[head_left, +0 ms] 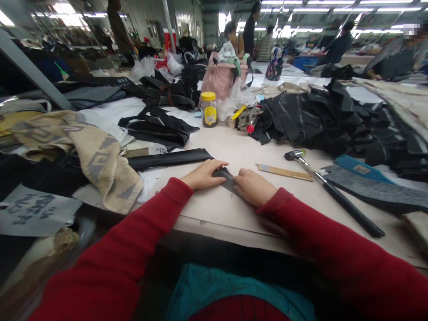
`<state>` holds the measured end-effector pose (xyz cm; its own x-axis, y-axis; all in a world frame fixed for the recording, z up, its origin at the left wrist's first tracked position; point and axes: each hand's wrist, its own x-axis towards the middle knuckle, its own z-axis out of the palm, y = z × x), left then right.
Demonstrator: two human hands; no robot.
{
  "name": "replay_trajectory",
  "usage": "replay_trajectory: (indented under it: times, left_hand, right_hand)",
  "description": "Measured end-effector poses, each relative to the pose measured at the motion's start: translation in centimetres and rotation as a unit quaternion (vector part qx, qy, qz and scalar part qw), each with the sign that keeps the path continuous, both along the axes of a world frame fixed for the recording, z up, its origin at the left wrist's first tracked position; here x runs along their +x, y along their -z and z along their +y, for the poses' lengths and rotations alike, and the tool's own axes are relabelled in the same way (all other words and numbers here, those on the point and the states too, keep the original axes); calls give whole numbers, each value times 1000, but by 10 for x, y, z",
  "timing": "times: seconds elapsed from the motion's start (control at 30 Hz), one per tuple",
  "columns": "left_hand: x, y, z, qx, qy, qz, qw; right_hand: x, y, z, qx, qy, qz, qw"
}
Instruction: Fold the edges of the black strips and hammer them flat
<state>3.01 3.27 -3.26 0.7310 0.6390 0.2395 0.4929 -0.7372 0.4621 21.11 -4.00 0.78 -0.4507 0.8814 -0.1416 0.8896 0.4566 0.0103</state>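
W/ curled R hand we hold a dark grey strip by its near end; our L hand, thumb & fingers apart, flanks its far end. Yellow-lidded jar beyond L hand, pink bag behind.

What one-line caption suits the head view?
Left hand and right hand on a dark piece at the worktable, a mallet lying to the right.

Both arms angled forward and inward, left hand palm-down with thumb and forefinger apart, right hand just beside it, fingers curled.
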Motion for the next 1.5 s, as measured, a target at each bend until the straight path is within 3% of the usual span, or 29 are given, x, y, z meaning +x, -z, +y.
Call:
replay_trajectory:
  times: [0.1, 0.27, 0.47, 0.53, 0.63, 0.8, 0.97, 1.5]
  left_hand:
    - [4, 3, -1, -41, -40, -6, 998]
    - [24, 8, 6, -110, -34, -14, 993]
    - [46, 8, 17, -35, -51, 1, 998]
    - [49, 9, 17, -18, -54, -2, 998]
    - [51, 12, 16, 17, -55, -6, 998]
    - [49, 16, 15, 42, -42, -18, 998]
    - [50, 14, 17, 44, -18, -26, 999]
    - [44, 6, 16, 90, 78, 31, 992]
  right_hand:
    - [2, -9, 0, -39, -7, -12, 999]
    - [20, -22, 8, -107, -40, -12, 993]
    - [57, -23, 1, -231, -91, 114, 962]
    - [61, -16, -4, -194, -69, 139, 969]
    - [59, 2, -5, -81, -20, 174, 981]
    - [49, 35, -3, 41, -9, 238, 970]
    - [51, 44, -4, 63, 4, 270, 961]
    - [53, 40, -5, 52, 34, 254, 965]
